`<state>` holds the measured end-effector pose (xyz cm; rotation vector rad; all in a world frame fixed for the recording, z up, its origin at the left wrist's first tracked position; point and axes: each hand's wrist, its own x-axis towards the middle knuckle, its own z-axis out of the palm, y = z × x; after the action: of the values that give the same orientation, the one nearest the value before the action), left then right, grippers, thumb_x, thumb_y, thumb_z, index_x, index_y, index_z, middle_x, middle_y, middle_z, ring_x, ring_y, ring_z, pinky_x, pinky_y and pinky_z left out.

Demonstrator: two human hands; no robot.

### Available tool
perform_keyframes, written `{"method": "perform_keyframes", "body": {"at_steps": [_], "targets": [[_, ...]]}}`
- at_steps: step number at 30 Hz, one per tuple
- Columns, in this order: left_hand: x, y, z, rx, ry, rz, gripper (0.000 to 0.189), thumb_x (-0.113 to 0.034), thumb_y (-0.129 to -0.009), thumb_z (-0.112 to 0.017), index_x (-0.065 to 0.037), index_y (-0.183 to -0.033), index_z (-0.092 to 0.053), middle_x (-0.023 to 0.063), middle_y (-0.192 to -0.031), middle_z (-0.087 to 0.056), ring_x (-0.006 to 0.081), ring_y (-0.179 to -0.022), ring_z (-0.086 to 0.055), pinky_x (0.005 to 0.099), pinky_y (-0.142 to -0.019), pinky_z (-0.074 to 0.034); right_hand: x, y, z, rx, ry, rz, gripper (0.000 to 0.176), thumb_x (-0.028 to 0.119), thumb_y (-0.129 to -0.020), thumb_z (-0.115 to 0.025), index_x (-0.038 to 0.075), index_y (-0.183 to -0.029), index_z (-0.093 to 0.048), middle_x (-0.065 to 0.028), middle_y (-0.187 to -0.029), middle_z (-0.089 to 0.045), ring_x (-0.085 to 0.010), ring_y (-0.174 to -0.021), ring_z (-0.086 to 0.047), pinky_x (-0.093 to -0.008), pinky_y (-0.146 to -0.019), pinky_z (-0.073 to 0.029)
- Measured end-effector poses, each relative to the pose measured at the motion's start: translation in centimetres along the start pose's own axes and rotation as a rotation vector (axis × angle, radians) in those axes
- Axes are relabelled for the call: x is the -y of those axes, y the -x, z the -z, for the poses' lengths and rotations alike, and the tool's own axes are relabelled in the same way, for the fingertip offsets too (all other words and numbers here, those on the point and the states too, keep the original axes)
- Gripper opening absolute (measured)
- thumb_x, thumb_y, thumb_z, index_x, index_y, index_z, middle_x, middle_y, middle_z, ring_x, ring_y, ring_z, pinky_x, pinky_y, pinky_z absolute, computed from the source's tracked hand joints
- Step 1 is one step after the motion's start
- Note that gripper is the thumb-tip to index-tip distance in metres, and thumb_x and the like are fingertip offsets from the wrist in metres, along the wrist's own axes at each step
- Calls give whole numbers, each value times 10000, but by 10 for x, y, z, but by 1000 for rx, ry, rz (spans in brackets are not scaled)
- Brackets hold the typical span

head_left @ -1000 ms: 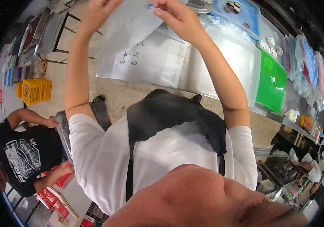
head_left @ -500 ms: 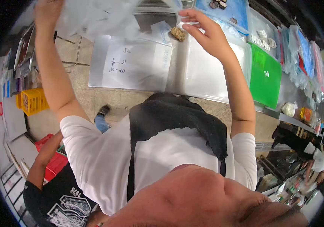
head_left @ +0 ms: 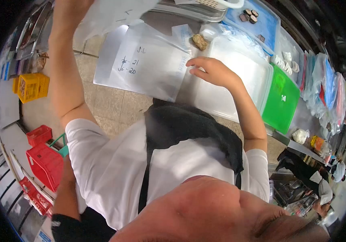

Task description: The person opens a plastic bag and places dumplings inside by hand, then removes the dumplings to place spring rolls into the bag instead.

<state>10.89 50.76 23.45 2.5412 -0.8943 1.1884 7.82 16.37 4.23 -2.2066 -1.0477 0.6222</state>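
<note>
My left hand [head_left: 74, 5] is cut off by the top edge, so its fingers are out of view. A clear plastic bag [head_left: 118, 14] hangs in the air from it, marked with a few dark strokes. My right hand [head_left: 213, 71] is open, its fingers and thumb apart and nothing between them. It hovers between a white sheet in a clear sleeve [head_left: 153, 60], with handwritten letters and numbers, and a whitish translucent plastic tray [head_left: 237, 60]. A lumpy brown piece [head_left: 199, 41] lies just beyond that hand.
Dark-rimmed slices [head_left: 249, 16] lie on a blue tray [head_left: 237, 14] at the back. White round pieces [head_left: 287, 63] sit beside a green board [head_left: 280, 97]. Plastic bags [head_left: 322, 84] hang at right. A person's arm [head_left: 66, 193], red crates [head_left: 44, 161] and a yellow crate [head_left: 33, 87] are at left.
My right hand has come down and nearer my body, away from the bag. My left hand has shifted right with the bag, which takes up less of the view. The camera view has shifted slightly.
</note>
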Motion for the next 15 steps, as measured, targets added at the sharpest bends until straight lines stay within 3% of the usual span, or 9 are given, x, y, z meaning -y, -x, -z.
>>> {"method": "perform_keyframes", "body": {"at_steps": [1,4,7,11,12,13,14,15], "targets": [[7,2,-5,3,43,1,232,-9,-761,-665,3,-993,-659,133,-982,-652,303,-903,-639,341,-777,-497,0,-3,-7,-41,-51,2,272,255,-937,-594,82,-1142,-639,-161,-1078,-674,-320,-959,-666,-404,-845,-522],[26,8,-13,1,96,8,231,-5,-779,-662,-4,-1010,-660,126,-986,-656,300,-907,-645,345,-771,-501,11,-13,-20,-33,-139,-87,271,239,-936,-601,84,-1156,-638,-160,-1097,-675,-306,-971,-671,-395,-851,-524],[47,16,-7,-17,94,15,251,-12,-787,-664,-22,-1038,-663,124,-965,-670,312,-917,-656,350,-758,-509,24,-26,-26,-70,-215,-119,269,218,-931,-621,71,-1155,-646,-152,-1099,-682,-269,-959,-678,-368,-826,-532],[38,34,6,-38,114,-77,286,-12,-786,-658,-57,-1067,-675,140,-970,-679,313,-938,-661,360,-782,-518,27,-33,-28,-316,-209,-187,226,188,-939,-633,49,-1112,-676,-108,-1064,-700,-183,-916,-671,-312,-779,-534],[35,52,1,104,174,-54,312,-8,-772,-657,-89,-1071,-689,135,-1040,-682,305,-960,-662,403,-844,-515,22,-32,-31,-454,-278,-226,213,171,-946,-629,39,-1106,-678,-76,-1030,-702,-149,-907,-660,-295,-776,-527],[6,72,3,687,99,283,482,27,-781,-555,-162,-1215,-642,112,-1093,-675,265,-1011,-639,374,-838,-519,14,-32,-32,-570,-333,-262,213,169,-944,-635,30,-1100,-679,-63,-1009,-700,-136,-899,-655,-287,-770,-524],[-4,104,-31,198,376,-77,531,58,-707,-577,-136,-1198,-639,90,-1081,-659,279,-953,-635,389,-783,-532,8,-31,-33,-688,-387,-299,214,167,-943,-640,21,-1093,-680,-50,-988,-699,-123,-892,-649,-279,-765,-521],[-21,131,-50,334,515,-42,531,60,-689,-594,-119,-1187,-635,88,-1052,-647,283,-942,-628,396,-771,-531,10,-32,-35,-798,-428,-303,216,166,-941,-643,14,-1091,-678,-48,-982,-699,-121,-885,-649,-276,-762,-519]]}}
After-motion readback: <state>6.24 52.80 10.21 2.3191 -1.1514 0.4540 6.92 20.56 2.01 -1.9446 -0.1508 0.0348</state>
